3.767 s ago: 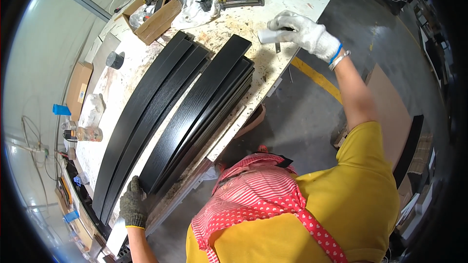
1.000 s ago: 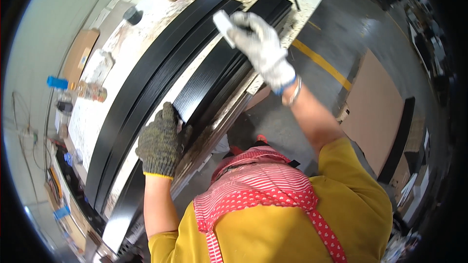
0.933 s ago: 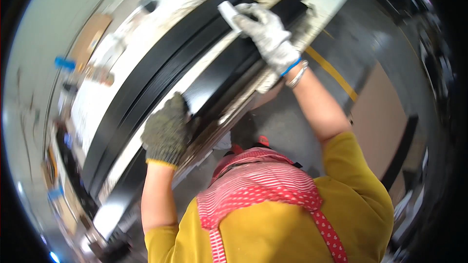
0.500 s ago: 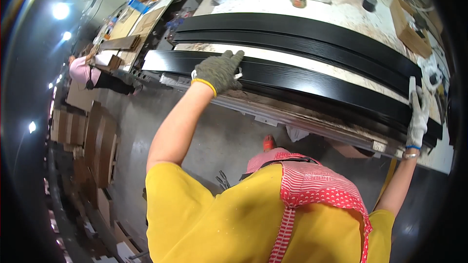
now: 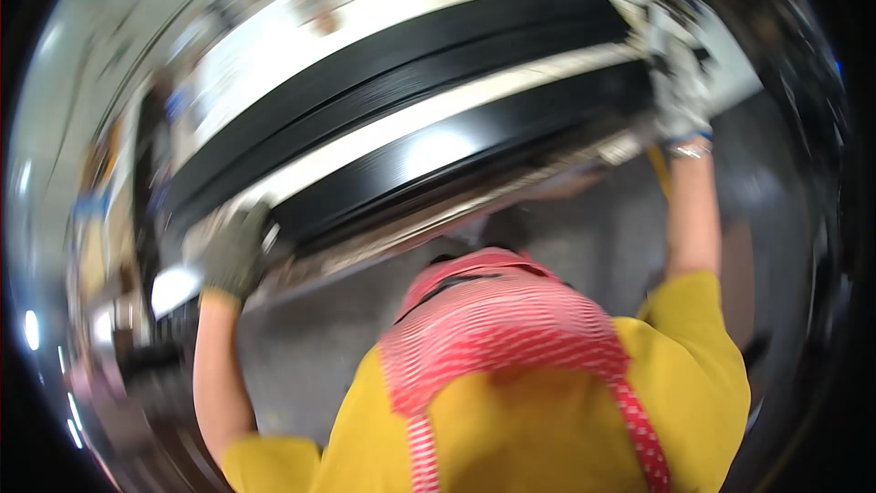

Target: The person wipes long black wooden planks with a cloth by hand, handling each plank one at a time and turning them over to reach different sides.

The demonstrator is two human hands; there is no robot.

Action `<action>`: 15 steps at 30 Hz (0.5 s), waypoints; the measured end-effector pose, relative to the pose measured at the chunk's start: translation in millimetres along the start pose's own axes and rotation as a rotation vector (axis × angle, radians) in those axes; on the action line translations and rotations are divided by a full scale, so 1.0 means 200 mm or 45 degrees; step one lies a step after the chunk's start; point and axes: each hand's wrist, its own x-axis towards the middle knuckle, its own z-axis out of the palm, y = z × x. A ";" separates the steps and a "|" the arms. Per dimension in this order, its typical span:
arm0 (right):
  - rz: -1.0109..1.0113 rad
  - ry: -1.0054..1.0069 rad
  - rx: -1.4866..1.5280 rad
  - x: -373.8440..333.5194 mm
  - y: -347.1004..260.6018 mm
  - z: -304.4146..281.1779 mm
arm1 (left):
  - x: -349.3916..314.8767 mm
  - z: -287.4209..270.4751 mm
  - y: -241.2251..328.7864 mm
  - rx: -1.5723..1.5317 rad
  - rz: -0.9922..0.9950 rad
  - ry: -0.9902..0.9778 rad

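Note:
In its dark grey-green glove, my left hand lies over the left part of the near black board. Its fingers are blurred, so I cannot make out whether they grip the board. My right hand, gloved in white, is at that board's right end; motion smears its fingers too. Behind the near board lies another long black board with a lengthwise groove. A pale strip of the worktable shows between the two.
Blurred at the back of the table stands a bottle. Small items crowd the far right corner, beyond my right hand. The table's front edge runs between the boards and my apron. Grey floor lies below it.
The whole view has swung and blurred. My left hand has moved left along the near board, towards its left end. My right hand stays by the right end.

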 end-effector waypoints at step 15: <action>0.668 0.111 0.278 -0.31 -0.21 -0.14 | -0.02 -0.05 0.06 0.011 -0.095 -0.053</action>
